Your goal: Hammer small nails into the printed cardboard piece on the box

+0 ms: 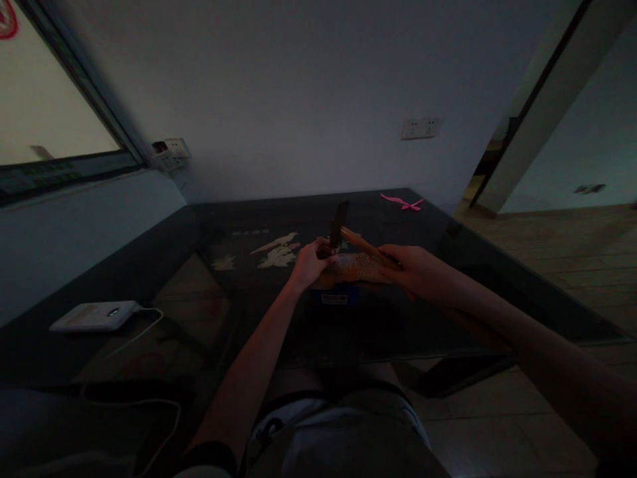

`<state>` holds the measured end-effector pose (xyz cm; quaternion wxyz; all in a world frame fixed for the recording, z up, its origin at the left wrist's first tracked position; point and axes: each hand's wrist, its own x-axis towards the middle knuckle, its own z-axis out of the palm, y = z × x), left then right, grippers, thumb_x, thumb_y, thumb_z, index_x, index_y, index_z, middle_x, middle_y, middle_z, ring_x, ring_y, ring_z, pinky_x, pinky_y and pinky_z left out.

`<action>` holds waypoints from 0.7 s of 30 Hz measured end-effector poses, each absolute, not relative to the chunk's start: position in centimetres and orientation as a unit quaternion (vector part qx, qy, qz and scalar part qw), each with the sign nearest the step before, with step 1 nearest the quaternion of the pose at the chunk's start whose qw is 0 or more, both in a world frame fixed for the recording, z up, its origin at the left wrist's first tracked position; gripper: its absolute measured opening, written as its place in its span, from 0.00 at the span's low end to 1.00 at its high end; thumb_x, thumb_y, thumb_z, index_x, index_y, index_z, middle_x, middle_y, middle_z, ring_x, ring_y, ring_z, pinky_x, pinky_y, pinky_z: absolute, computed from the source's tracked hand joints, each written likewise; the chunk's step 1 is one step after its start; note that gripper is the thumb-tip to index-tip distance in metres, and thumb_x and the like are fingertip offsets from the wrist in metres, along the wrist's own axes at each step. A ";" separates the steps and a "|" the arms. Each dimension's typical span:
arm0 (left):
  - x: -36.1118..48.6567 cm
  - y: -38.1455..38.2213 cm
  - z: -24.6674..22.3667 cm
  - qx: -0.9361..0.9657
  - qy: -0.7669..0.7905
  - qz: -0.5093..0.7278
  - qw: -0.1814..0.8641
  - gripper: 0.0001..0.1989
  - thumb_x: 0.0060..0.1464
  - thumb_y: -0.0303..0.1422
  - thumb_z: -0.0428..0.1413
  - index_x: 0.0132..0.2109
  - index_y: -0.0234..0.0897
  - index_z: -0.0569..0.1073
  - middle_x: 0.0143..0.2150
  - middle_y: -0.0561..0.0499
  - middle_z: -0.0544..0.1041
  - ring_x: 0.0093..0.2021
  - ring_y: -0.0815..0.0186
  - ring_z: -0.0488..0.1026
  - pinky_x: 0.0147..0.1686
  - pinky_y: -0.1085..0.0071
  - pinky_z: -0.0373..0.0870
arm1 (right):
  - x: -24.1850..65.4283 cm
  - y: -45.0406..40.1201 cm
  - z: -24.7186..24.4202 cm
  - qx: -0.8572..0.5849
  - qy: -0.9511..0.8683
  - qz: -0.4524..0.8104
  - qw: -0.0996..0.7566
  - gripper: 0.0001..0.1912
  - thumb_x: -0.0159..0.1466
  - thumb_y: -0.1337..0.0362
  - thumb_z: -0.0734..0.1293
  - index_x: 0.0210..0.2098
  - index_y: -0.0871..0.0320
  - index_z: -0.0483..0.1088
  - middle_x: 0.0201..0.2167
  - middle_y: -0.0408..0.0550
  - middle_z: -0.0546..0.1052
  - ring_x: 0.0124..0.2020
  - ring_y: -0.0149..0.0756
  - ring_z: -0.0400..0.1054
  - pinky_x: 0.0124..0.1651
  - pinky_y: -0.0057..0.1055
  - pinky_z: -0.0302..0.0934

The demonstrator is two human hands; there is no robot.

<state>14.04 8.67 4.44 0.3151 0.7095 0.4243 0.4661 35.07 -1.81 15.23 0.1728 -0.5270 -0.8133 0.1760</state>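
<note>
My right hand [411, 265] is closed around the wooden handle of a hammer [365, 245]. The hammer's dark head stands upright just beyond the fingers of my left hand [311, 262]. Those fingers are bent and pressed together at the left end of an orange-brown, speckled object [355, 267], whose kind I cannot make out in the dim light. What they pinch, if anything, is too dark to name. The speckled object lies on the table below the hammer handle. At its near side is a blue patch with a pale label [334, 299].
The dark glossy table [308, 338] carries a printed pale bird design [279, 253]. A white power bank-like device [94, 317] with a cable lies at left. A pink ribbon-like strip [405, 203] lies at the far right corner. A wall [298, 119] stands behind.
</note>
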 end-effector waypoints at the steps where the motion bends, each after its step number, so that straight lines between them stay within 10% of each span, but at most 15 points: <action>1: 14.0 8.7 4.4 0.709 0.428 0.463 0.315 0.11 0.45 0.23 0.60 0.38 0.34 0.72 0.34 0.50 0.77 0.37 0.66 0.76 0.40 0.69 0.72 | 35.0 -1.7 15.0 -0.526 -0.814 0.180 0.167 0.09 0.61 0.65 0.61 0.38 0.61 0.70 0.25 0.45 0.75 0.16 0.28 0.63 0.20 0.25 0.52; 21: 14.1 8.8 4.3 0.714 0.420 0.465 0.312 0.11 0.45 0.23 0.61 0.37 0.34 0.71 0.34 0.50 0.78 0.37 0.66 0.76 0.40 0.69 0.71 | 35.0 -2.2 15.7 -0.536 -0.827 0.097 0.143 0.08 0.61 0.67 0.60 0.37 0.60 0.70 0.21 0.44 0.72 0.21 0.33 0.66 0.23 0.25 0.51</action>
